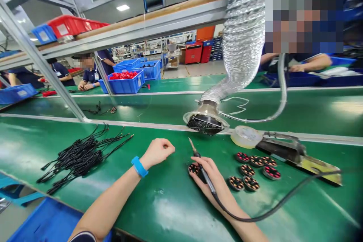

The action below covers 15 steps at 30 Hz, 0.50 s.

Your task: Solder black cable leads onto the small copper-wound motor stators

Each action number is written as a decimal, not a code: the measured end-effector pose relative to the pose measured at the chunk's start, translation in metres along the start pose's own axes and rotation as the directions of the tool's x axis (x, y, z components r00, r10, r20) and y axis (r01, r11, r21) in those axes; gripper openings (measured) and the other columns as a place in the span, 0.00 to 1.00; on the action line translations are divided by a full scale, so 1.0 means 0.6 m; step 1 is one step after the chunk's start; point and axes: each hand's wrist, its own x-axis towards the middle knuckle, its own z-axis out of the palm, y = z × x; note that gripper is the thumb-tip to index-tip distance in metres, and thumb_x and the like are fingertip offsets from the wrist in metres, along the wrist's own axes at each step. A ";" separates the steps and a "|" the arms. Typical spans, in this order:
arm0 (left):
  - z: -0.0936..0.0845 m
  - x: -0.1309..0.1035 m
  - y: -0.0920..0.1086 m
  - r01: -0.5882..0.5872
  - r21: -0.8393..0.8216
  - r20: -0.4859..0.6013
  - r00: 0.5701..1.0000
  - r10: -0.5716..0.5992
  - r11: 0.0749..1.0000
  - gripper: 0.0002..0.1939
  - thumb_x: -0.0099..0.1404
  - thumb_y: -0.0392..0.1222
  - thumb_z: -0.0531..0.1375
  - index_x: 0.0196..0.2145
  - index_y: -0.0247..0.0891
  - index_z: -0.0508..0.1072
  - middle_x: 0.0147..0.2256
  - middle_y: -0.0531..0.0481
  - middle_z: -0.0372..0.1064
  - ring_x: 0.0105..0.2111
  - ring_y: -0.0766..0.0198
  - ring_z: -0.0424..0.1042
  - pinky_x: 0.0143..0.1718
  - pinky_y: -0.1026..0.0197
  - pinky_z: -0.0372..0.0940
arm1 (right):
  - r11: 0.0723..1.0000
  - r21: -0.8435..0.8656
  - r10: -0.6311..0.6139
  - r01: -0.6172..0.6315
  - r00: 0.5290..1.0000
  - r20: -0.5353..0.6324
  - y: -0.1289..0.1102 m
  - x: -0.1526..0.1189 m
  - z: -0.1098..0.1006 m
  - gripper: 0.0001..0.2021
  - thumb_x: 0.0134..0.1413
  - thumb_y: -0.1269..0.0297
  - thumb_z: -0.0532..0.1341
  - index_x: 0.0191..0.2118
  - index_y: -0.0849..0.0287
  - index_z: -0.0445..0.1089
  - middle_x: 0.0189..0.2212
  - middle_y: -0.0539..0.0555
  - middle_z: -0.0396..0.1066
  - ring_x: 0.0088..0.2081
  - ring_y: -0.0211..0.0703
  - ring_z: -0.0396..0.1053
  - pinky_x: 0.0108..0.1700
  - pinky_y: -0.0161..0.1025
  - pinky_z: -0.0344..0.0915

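Note:
My right hand [211, 177] holds a soldering iron [205, 176], its tip pointing up and away. The fingers of that hand also touch a small round part [193, 169] with copper-coloured pieces. To the left, my left hand [159, 152] is raised over the green table [159, 200], thumb and forefinger pressed together; anything between them is too small to name. A blue band [140, 166] circles my left wrist. Several round coil parts [248, 170] lie right of my right hand. A bundle of black cables [82, 155] rests on the table at the left.
A fume duct [208, 119] hangs beyond my hands. Behind the coil parts are a tape roll [246, 136] and a metal iron stand [283, 149]. The iron's cord [278, 206] curves right. Blue bins [124, 83] and several people are across the table.

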 end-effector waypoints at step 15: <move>-0.160 -0.106 -0.262 0.326 0.769 -0.331 0.939 -0.094 0.549 0.12 0.73 0.36 0.51 0.39 0.35 0.75 0.42 0.41 0.72 0.44 0.54 0.72 0.44 0.57 0.64 | 0.999 -0.047 -0.024 0.021 0.997 -0.075 0.010 -0.003 0.014 0.17 0.65 0.60 0.57 0.57 0.53 0.66 0.48 0.57 0.66 0.43 0.43 0.74 0.46 0.39 0.73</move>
